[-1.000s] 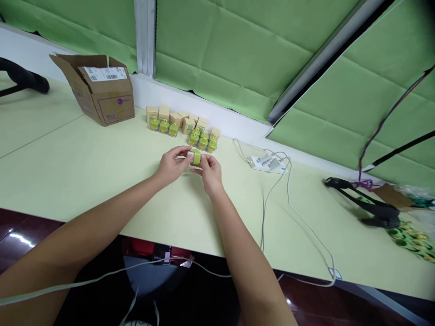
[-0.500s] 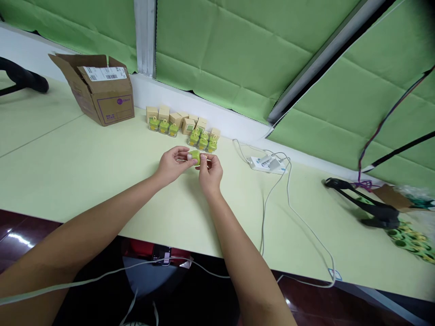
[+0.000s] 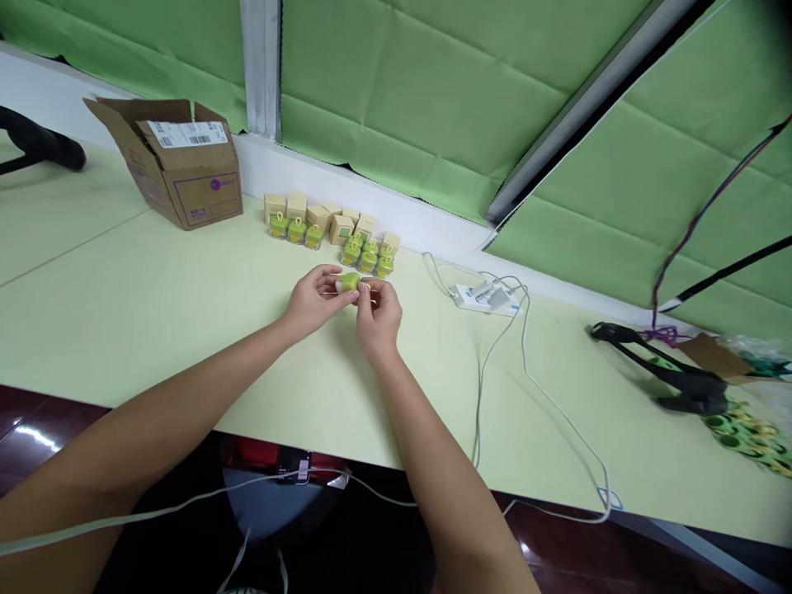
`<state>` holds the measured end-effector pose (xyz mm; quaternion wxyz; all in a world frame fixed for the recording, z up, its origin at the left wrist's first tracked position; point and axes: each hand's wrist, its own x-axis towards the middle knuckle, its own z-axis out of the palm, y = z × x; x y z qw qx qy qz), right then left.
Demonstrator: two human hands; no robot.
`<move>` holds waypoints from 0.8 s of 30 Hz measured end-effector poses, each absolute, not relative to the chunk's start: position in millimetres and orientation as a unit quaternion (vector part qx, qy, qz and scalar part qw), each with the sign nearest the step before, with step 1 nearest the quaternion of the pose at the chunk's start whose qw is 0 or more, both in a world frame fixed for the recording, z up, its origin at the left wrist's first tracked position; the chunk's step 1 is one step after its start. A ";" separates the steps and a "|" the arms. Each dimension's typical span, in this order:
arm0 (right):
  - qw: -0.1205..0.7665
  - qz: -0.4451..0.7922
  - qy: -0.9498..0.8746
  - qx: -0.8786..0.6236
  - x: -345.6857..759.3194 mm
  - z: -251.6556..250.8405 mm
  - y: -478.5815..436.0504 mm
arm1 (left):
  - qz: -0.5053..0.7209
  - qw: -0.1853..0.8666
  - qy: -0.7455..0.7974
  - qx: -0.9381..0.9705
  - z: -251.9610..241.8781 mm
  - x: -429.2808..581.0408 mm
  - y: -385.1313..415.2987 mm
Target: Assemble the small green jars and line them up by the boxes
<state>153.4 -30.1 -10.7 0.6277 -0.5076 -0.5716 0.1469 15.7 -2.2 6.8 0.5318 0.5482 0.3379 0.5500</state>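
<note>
Turned slightly since a second ago, the small green piece (image 3: pixel 350 282) lies crosswise, its long axis roughly level, pale end leftward. Smooth, rounded, plastic-looking, it is pinched in the fingertips of left hand (image 3: pixel 313 302) and right hand (image 3: pixel 379 320), above the table (image 3: pixel 223 330), near green-lidded jars (image 3: pixel 367 262) and cardboard cartons (image 3: pixel 342 231).

- left hand (image 3: pixel 309 302) and right hand (image 3: pixel 379 318) are pinching green piece (image 3: pixel 349 282)
- green-topped jars (image 3: pixel 296 232) are standing before small cartons (image 3: pixel 297 204)
- cardboard box (image 3: pixel 208 198) is sitting far left
</note>
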 end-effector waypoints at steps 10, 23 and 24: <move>0.599 0.086 -0.617 -0.503 150.9 -0.9 -36.4 | 0.555 0.536 0.357 0.526 8.9 10.8 -1.0; 0.605 0.082 -0.607 -0.509 149.9 0.9 -37.9 | 0.533 0.557 0.332 0.543 4.8 13.1 -0.9; 0.605 0.078 -0.606 -0.510 150.3 0.9 -37.7 | 0.534 0.560 0.337 0.537 5.5 12.7 -1.0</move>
